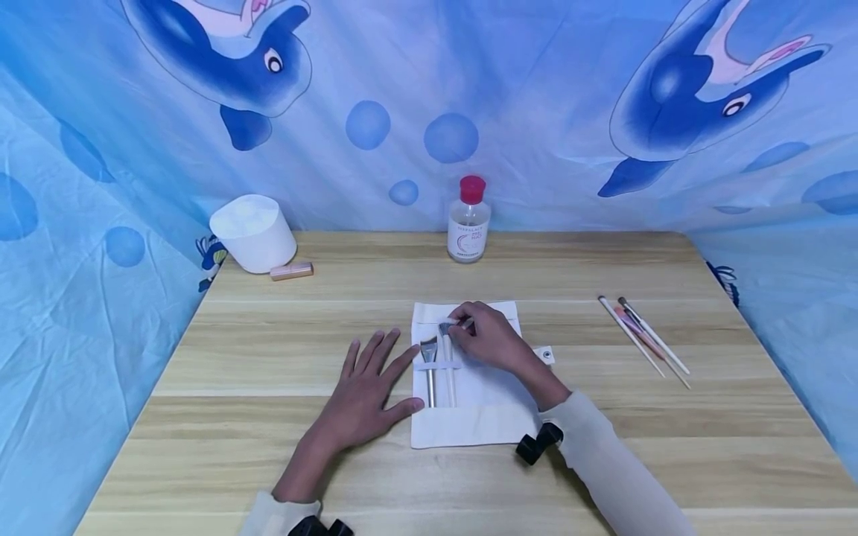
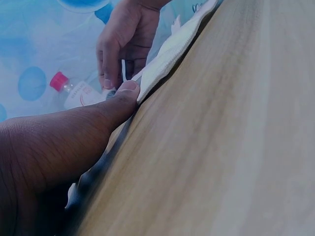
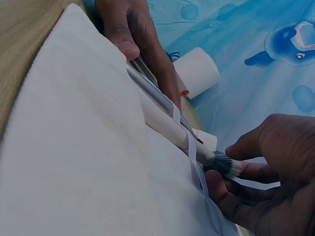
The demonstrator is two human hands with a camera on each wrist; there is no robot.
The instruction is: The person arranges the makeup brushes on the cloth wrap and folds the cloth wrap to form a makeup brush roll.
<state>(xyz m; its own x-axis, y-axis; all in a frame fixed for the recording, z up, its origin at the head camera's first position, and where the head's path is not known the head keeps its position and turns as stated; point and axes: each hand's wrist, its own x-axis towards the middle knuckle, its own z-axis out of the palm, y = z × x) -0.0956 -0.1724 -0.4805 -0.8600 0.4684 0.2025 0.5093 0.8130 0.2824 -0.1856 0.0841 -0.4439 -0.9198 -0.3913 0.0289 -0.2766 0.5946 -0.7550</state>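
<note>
A white fabric brush roll [image 1: 482,428] lies opened flat, with an elastic strap [image 3: 193,157] across it. Two makeup brushes sit under the strap: a silver-handled brush [image 1: 431,372] at the left edge and a white-handled brush [image 1: 450,376] beside it. My right hand [image 1: 488,336] has its thumb and fingers curled around the dark, pale-tipped bristles [image 3: 225,164] of the white-handled brush, one fingertip close by the strap. My left hand [image 1: 362,398] lies spread on the table, its thumb [image 2: 129,88] resting at the roll's left edge.
Several loose brushes [image 1: 646,335] lie on the right of the wooden table [image 1: 268,432]. A bottle with a red cap [image 1: 468,223] stands at the back. Back left are a white paper roll [image 1: 258,242] and a small pink tube [image 1: 291,271]. A snap tab [image 1: 545,355] sticks out from the brush roll.
</note>
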